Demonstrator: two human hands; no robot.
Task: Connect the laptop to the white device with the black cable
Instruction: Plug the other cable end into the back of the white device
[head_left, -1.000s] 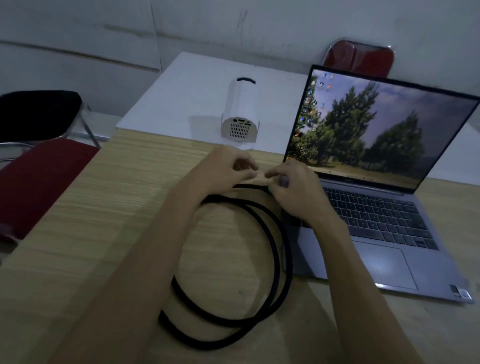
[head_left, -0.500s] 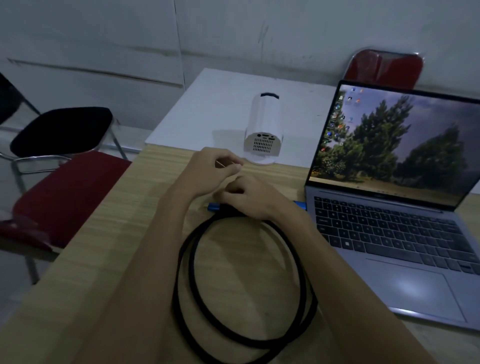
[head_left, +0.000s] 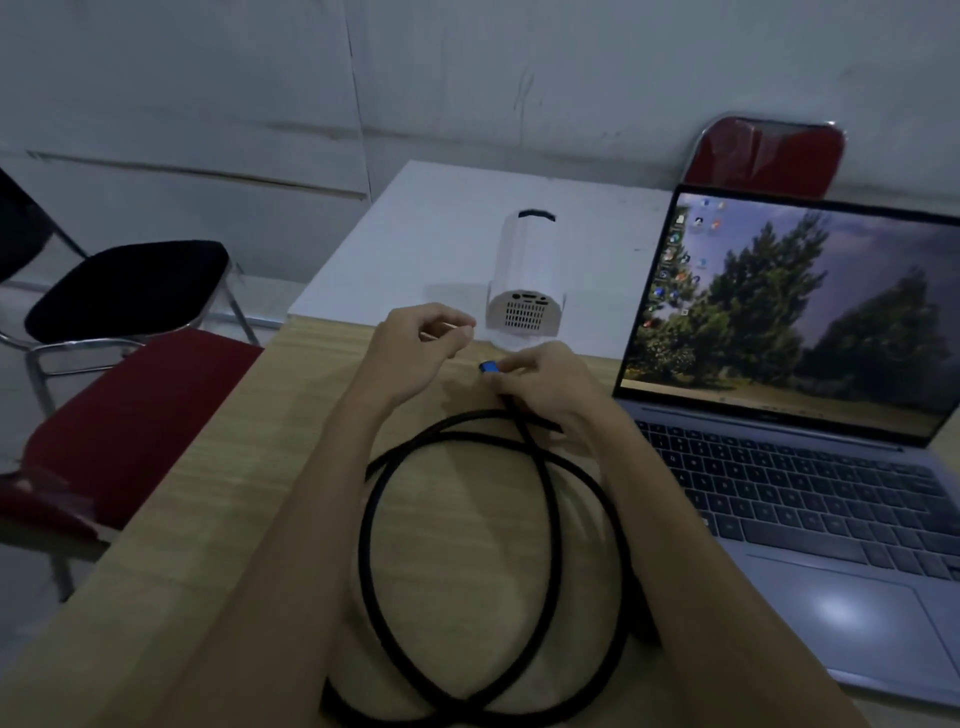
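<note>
Plug (head_left: 488, 367) pinched in right hand (head_left: 545, 382), tip aimed past the fingers toward white device (head_left: 527, 280); left hand (head_left: 415, 348) loosely curled, apparently empty, freeing cable (head_left: 545, 493).

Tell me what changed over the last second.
The hands came apart: the left hand drew away to the left, pinching something small I cannot identify; the right hand now holds the black cable by its blue plug. The cable stays coiled; laptop and white device look unmoved.
</note>
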